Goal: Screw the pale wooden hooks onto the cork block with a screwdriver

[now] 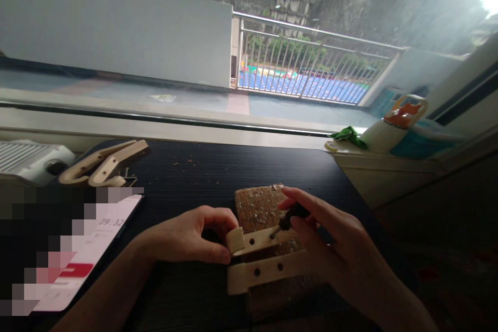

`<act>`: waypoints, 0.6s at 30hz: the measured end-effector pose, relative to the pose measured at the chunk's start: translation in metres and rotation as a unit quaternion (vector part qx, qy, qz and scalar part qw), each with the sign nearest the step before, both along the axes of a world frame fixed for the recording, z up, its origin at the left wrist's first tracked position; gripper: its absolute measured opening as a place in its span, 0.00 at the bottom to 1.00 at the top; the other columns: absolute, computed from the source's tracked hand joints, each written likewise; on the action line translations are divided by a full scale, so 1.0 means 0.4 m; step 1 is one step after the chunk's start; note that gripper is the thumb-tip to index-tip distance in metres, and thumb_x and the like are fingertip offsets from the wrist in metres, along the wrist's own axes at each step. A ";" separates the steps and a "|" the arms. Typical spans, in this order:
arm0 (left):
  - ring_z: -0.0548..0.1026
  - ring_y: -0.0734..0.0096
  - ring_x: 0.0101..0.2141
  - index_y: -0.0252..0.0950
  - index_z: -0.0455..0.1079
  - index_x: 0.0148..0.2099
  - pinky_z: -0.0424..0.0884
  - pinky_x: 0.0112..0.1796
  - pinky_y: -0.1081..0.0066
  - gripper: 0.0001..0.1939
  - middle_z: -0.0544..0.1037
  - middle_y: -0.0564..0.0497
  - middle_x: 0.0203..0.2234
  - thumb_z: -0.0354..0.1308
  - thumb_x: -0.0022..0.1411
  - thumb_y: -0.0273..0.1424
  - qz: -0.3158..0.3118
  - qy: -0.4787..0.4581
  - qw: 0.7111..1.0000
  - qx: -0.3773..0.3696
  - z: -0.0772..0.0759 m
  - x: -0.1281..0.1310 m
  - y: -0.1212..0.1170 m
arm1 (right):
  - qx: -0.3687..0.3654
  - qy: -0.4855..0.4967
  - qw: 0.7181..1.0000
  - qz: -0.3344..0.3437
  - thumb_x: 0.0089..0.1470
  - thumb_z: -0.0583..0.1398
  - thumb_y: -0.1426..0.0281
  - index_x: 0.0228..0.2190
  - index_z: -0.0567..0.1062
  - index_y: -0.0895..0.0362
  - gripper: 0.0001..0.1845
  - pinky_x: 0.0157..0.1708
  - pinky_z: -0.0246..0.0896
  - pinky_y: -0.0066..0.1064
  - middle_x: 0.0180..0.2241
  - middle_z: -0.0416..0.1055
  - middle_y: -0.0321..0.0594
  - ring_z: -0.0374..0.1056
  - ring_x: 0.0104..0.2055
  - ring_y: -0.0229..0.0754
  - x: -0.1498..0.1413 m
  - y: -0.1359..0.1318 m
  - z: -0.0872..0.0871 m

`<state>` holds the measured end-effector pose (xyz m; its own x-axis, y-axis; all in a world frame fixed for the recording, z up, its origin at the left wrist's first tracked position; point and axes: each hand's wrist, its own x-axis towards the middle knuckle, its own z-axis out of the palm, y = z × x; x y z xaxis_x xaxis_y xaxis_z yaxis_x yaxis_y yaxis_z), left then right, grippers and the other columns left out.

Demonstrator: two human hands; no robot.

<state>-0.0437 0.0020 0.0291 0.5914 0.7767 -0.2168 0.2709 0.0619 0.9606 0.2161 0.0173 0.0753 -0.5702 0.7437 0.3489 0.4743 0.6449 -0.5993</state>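
Two pale wooden pieces with curled ends and dark round holes lie side by side across a brown block [257, 206] that looks wrapped in clear tape. My left hand [189, 236] pinches the curled end of the farther wooden piece [260, 240] between thumb and fingers. In my right hand [338, 236] is a small screwdriver [291, 218] with a black handle, slanting down so its tip meets a hole in that same piece. Nearer to me, the second wooden piece [268, 271] shows two holes; its right end is hidden by my right hand.
More curled wooden pieces [111, 163] lie at the left of the black table [187, 166], with a few screws [126, 174] beside them. A phone [91, 254] is at lower left, a white ribbed device [29, 162] behind it. On the sill sit a green cloth [348, 136] and a white jug [383, 129].
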 end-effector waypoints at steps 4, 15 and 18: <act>0.71 0.64 0.41 0.36 0.70 0.40 0.66 0.45 0.69 0.12 0.75 0.52 0.37 0.64 0.52 0.31 0.002 0.001 1.000 -0.004 0.001 0.001 -0.003 | -0.014 0.006 1.000 -0.002 0.59 0.55 0.72 0.52 0.65 0.46 0.20 0.34 0.64 0.21 0.43 0.72 0.34 0.69 0.36 0.32 0.002 0.006 -0.004; 0.71 0.63 0.42 0.35 0.70 0.40 0.65 0.46 0.67 0.12 0.75 0.51 0.38 0.63 0.52 0.31 0.002 0.004 1.000 -0.001 0.001 0.001 -0.004 | 0.027 -0.001 1.000 0.015 0.57 0.56 0.73 0.50 0.66 0.46 0.20 0.33 0.62 0.20 0.46 0.69 0.33 0.66 0.36 0.32 0.001 0.007 0.010; 0.71 0.63 0.42 0.35 0.70 0.40 0.65 0.46 0.67 0.12 0.75 0.51 0.38 0.63 0.52 0.31 0.000 0.005 1.000 -0.001 0.000 0.000 -0.004 | 0.021 0.009 0.999 0.033 0.57 0.56 0.74 0.49 0.67 0.47 0.19 0.36 0.62 0.21 0.42 0.71 0.32 0.66 0.36 0.32 0.000 0.010 0.014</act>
<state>-0.0437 0.0005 0.0292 0.5885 0.7767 -0.2245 0.2803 0.0644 0.9577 0.2162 0.0212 0.0810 -0.6112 0.6893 0.3890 0.4195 0.6989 -0.5793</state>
